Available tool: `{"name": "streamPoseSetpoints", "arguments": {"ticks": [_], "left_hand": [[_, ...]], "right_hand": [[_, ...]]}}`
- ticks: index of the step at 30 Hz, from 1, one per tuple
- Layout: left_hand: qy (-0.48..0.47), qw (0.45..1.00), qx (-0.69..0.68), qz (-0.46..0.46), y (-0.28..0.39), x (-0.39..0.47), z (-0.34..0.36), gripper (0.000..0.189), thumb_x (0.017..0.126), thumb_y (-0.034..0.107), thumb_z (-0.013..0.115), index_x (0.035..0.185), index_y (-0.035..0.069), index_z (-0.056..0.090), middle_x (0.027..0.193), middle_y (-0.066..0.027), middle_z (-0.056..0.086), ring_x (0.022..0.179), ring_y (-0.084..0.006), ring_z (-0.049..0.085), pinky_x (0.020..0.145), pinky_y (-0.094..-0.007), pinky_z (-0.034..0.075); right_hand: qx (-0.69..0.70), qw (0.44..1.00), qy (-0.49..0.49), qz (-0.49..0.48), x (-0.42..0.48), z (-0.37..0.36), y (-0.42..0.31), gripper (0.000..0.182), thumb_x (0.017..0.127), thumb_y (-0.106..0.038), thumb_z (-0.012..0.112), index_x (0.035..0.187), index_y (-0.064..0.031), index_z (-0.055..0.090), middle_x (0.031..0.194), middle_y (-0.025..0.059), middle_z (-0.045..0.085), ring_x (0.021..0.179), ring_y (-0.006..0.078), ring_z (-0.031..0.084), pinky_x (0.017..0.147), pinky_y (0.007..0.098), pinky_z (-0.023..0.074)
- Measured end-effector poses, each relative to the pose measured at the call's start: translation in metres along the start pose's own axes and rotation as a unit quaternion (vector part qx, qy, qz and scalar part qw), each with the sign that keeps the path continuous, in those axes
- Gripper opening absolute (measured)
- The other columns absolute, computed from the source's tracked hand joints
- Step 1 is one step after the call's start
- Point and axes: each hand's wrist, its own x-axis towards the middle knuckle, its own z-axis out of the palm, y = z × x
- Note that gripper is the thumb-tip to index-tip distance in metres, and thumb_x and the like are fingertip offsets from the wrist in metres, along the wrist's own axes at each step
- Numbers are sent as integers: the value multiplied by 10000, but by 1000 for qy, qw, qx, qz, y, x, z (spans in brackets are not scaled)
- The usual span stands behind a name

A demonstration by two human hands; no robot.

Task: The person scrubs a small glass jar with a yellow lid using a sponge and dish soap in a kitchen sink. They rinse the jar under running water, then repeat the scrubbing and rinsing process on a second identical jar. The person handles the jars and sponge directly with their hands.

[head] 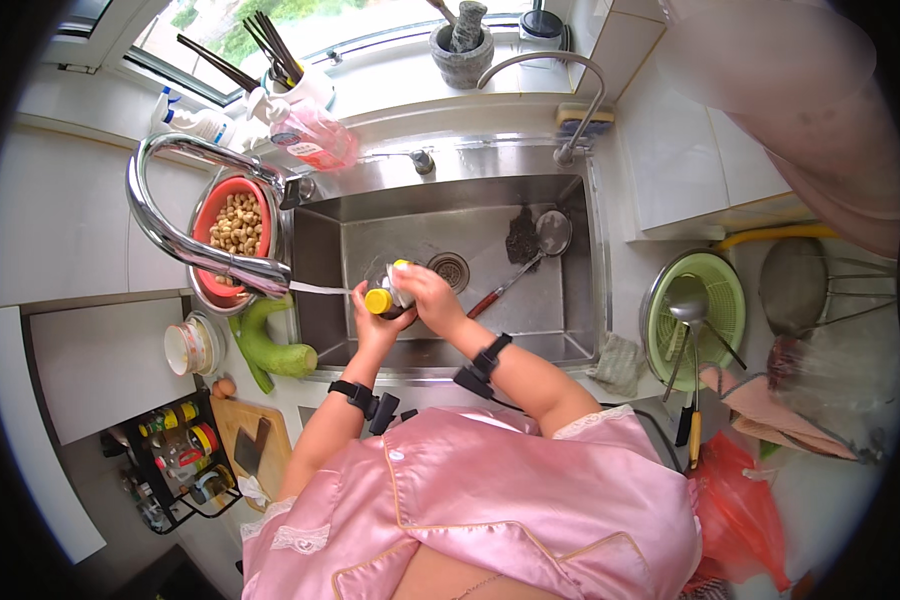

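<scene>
Over the stainless steel sink [390, 225], my left hand [377, 330] grips a small dark bottle with a yellow cap [378, 301]. My right hand [429, 296] lies against its far side, fingers over a pale wet surface with a yellow edge [403, 265]. Whether that is a sponge, a second container or part of the bottle is hard to tell. A stream of water [319, 289] runs from the chrome faucet [262, 276] towards the bottle. Right of the drain [448, 271], a wooden-handled ladle or strainer [553, 232] lies in the basin beside dark wet residue [522, 236].
Left of the sink are a red basket [204, 225] of peanuts, a green gourd [270, 352], stacked bowls [187, 347] and a cutting board [270, 442] with a cleaver [250, 448]. A green colander [727, 315] stands right; a soap bottle [319, 135] and stone mortar [461, 64] stand behind.
</scene>
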Motion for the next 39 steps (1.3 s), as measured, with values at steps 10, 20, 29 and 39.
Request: {"name": "streamPoseSetpoints", "arguments": {"ticks": [10,20,29,39], "left_hand": [[-5,998,-52,-21,4,1,-8,1021,535,286,923,1306,4,315,1221,-209,519,1098,-329,560,947,-403,456],[5,996,-86,-17,-4,4,-3,1015,532,242,925,1311,7,318,1230,-191,501,1109,-306,549,952,-401,451],[12,999,-42,8,-25,3,1,1043,567,219,917,1349,18,258,1230,-143,512,1087,-238,581,948,-349,475],[17,999,-28,1,-17,1,0,1041,566,240,913,1352,18,266,1238,-168,513,1079,-263,585,932,-365,486]], "right_hand": [[72,993,12,94,-21,6,-4,395,769,106,489,1091,-37,668,1164,173,649,1107,346,605,976,394,470],[54,991,9,123,-41,9,-5,423,778,109,474,1148,-8,640,1207,197,621,1149,359,578,1006,400,455],[45,995,-19,81,-32,6,-16,460,778,112,454,1199,11,612,1283,206,573,1235,355,523,1069,407,403],[32,996,-18,78,-33,6,-12,437,799,94,467,1195,-9,622,1246,211,594,1197,364,548,1044,413,422]]}}
